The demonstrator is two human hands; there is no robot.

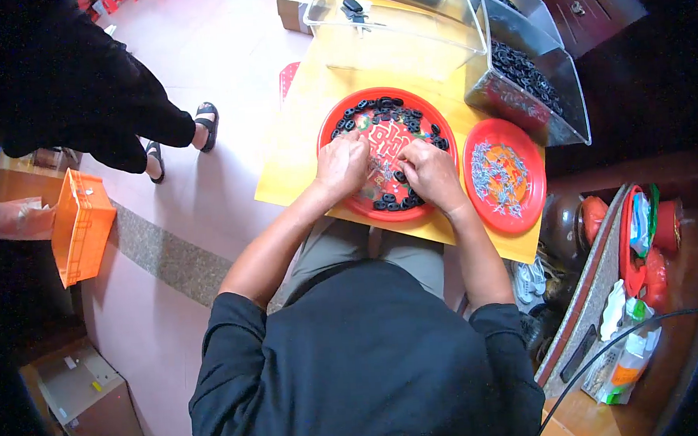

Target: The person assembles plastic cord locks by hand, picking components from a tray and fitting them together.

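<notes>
Head view, pinch work: you have small black plastic pieces [384, 103] along the upper edge of the red round tray [419, 99] and more at its lower edge; best judged to take one at a time, fingertips low.
Grey parts: the loose grey slivers [483, 169] lie on the red oval plate [526, 145] to your right; likely easy to scatter, so lift singly.
Left hand [345, 162]: your fingers are drawn narrow over the tray's left side; whether they grip anything, cannot tell.
Right hand [433, 174]: your thumb and forefinger sit close together, just above one black piece [399, 176]; contact unclear.
</notes>
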